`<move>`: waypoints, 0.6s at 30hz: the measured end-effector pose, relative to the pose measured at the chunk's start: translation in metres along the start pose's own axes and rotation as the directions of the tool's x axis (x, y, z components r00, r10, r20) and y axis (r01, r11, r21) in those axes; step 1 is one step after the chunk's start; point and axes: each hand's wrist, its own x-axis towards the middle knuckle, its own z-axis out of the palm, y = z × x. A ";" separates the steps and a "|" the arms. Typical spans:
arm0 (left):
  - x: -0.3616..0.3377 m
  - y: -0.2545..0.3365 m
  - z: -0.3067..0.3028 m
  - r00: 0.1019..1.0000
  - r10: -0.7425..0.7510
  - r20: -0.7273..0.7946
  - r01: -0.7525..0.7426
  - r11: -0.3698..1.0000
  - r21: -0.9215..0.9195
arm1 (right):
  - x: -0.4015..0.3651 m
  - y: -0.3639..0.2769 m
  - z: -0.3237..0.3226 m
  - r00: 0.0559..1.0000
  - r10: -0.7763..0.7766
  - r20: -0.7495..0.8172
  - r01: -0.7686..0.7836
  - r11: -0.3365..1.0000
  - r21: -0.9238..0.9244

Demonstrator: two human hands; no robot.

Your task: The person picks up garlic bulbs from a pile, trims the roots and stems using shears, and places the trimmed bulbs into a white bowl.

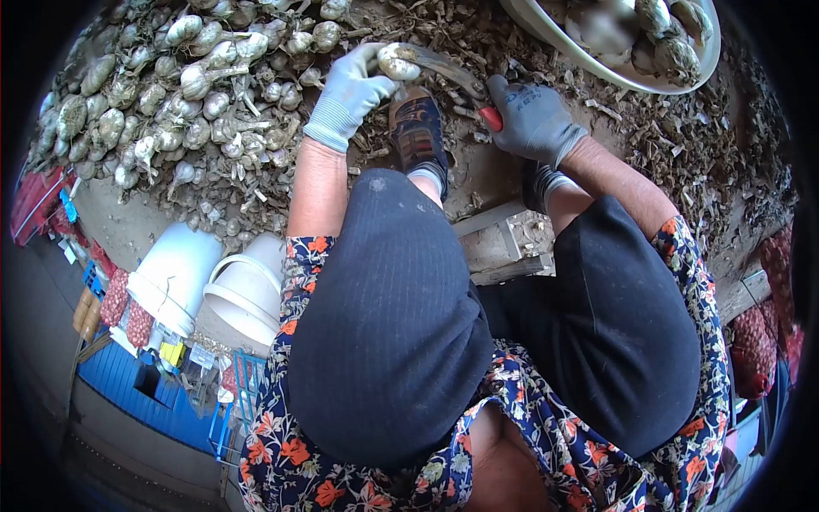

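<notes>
My left hand [348,92], in a grey-blue knitted glove, pinches a garlic bulb [397,64] between thumb and fingers. From the bulb a dry brown stem [444,66] runs right, toward my other hand. My right hand [536,121], gloved the same way, is closed around a red-handled tool [490,119]. Fingers hide most of the tool, and its working end is hard to make out near the stem's tip. Both hands are held out past my knees, above a shoe [418,132].
A large heap of garlic [196,111] covers the ground at upper left. At upper right stands a white tub [589,64] holding bulbs. Dry stalks and husks [682,154] litter the ground. White buckets [175,273] and filled red net bags [753,346] lie toward the sides.
</notes>
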 end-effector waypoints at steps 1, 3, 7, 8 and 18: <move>0.001 -0.001 0.003 0.999 -0.020 0.049 0.016 0.996 0.082 | -0.002 0.001 0.000 1.000 0.003 0.010 -0.002 1.000 -0.028; -0.004 0.001 0.012 0.987 0.162 -0.019 -0.149 0.941 0.303 | -0.007 0.002 -0.002 1.000 0.007 0.001 -0.007 0.999 -0.032; -0.003 0.022 0.029 0.977 0.102 -0.186 -0.012 0.903 0.429 | -0.007 -0.001 -0.008 0.995 0.060 0.077 -0.057 0.998 -0.040; 0.001 0.020 0.026 0.990 0.038 -0.139 0.002 0.961 0.276 | -0.005 0.001 -0.006 0.995 0.061 0.081 -0.058 0.998 -0.040; -0.001 -0.004 -0.002 0.985 0.046 0.165 0.012 0.942 -0.336 | -0.023 0.021 -0.003 0.970 0.229 -0.088 -0.204 0.953 0.224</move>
